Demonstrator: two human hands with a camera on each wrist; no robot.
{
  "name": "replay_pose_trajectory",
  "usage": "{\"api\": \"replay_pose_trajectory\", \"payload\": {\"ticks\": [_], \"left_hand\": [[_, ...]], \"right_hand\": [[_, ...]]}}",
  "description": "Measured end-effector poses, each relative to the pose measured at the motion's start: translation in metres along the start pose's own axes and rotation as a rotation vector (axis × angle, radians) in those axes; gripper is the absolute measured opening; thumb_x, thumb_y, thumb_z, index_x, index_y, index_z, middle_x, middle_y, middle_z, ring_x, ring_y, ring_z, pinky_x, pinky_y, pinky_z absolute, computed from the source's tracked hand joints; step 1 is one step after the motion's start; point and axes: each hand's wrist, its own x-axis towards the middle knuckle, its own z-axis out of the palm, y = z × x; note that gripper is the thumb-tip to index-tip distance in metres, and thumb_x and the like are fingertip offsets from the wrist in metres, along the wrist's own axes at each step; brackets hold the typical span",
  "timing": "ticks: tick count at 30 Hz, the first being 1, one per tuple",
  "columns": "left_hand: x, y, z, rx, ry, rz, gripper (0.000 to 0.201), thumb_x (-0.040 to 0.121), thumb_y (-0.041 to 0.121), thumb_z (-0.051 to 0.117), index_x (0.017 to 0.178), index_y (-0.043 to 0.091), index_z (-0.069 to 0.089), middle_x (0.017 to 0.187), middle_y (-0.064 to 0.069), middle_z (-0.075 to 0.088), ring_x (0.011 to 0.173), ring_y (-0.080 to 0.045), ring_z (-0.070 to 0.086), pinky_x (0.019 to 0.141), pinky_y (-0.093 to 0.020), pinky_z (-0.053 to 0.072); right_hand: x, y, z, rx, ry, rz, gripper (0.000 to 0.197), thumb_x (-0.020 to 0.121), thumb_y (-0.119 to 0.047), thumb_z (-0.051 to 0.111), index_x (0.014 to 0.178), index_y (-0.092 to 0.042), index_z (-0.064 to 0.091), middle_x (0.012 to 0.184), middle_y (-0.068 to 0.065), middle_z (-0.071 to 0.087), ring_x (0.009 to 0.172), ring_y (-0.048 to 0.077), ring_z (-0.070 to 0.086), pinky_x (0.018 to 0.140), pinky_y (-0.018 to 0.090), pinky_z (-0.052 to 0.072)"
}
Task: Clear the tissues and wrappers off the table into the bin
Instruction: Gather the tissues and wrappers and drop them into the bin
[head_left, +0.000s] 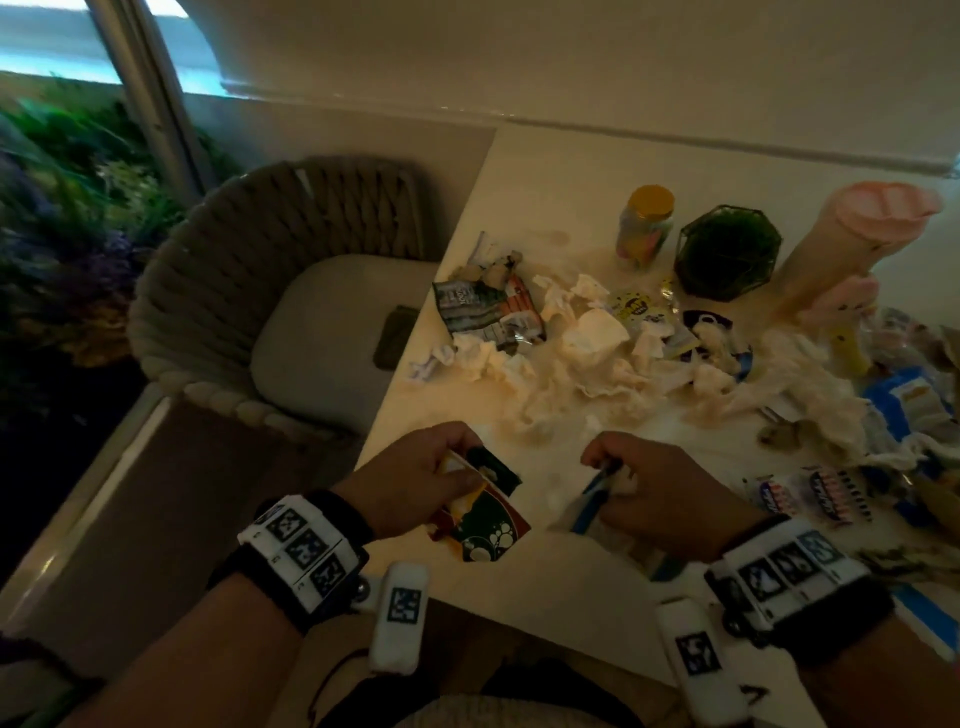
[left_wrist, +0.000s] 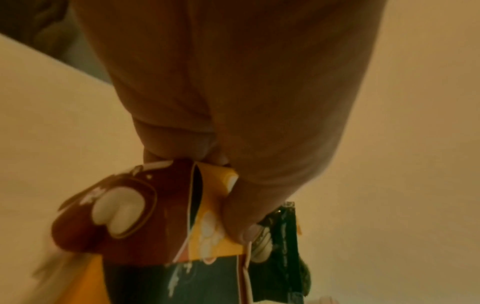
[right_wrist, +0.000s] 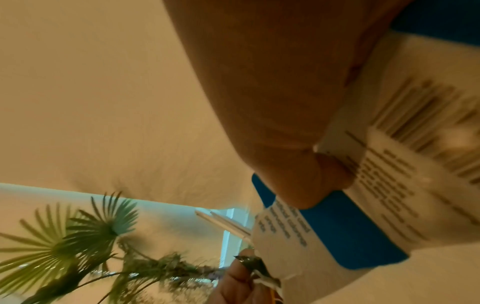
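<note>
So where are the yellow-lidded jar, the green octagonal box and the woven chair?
yellow-lidded jar (head_left: 645, 228): head view, on its clear body.
green octagonal box (head_left: 727, 252): head view, on its dark top.
woven chair (head_left: 218, 244): head view, on its backrest.

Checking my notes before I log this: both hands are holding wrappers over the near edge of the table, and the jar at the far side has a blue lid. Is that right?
Not quite. The jar has a yellow lid, not blue, as the head view shows. The rest holds: the left hand grips a red, yellow and dark green wrapper, and the right hand grips a white and blue wrapper over the table.
</note>
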Motion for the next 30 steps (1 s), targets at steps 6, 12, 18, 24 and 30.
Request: {"api": "replay_pose_trajectory", "payload": {"ticks": [6,12,18,24,30], "left_hand": [[-0.066,-0.058,-0.062,-0.153,0.139,-0.110,0.013,0.094,0.018,0.059,0.106,0.021,0.059,0.099,-0.006,0.071,0.078,-0.021,0.072,0.068,-0.047,0.061],[-0.136,-0.176,-0.122,-0.171,0.365,-0.256,0.011,0.094,0.020,0.058,0.104,0.025,0.058,0.100,0.001,0.067,0.085,-0.012,0.070,0.065,-0.026,0.060],[-0.177,-0.330,-0.146,-0.278,0.614,-0.427,0.014,0.094,0.013,0.058,0.097,0.026,0.057,0.091,0.003,0.064,0.070,-0.004,0.066,0.052,-0.017,0.053],[-0.147,-0.466,-0.126,-0.524,0.811,-0.580,0.019,0.094,0.006,0.052,0.092,0.025,0.056,0.083,0.002,0.060,0.072,-0.020,0.063,0.050,-0.026,0.049],[-0.080,-0.594,-0.088,-0.429,0.885,-0.685,0.020,0.092,0.012,0.051,0.094,0.031,0.055,0.094,-0.001,0.064,0.086,-0.022,0.064,0.073,-0.036,0.055]], "right_hand": [[0.056,-0.096,0.033,-0.046,-0.095,-0.197,0.034,0.077,-0.008,0.066,0.100,-0.030,0.056,0.094,-0.016,0.054,0.079,-0.002,0.053,0.063,0.010,0.041],[0.127,-0.200,0.121,-0.184,-0.227,-0.347,0.030,0.078,-0.013,0.070,0.095,-0.035,0.058,0.093,-0.012,0.063,0.086,0.005,0.061,0.074,0.024,0.050],[0.208,-0.280,0.255,-0.350,-0.372,-0.415,0.022,0.080,-0.017,0.069,0.092,-0.033,0.060,0.094,-0.006,0.067,0.083,0.009,0.062,0.076,0.029,0.054],[0.298,-0.297,0.401,-0.488,-0.476,-0.496,0.018,0.086,-0.008,0.056,0.101,-0.017,0.063,0.106,0.005,0.061,0.091,0.017,0.058,0.072,0.012,0.032],[0.385,-0.256,0.513,-0.638,-0.531,-0.583,0.015,0.089,-0.014,0.054,0.099,-0.025,0.055,0.105,0.000,0.053,0.090,0.016,0.049,0.070,0.022,0.031]]}}
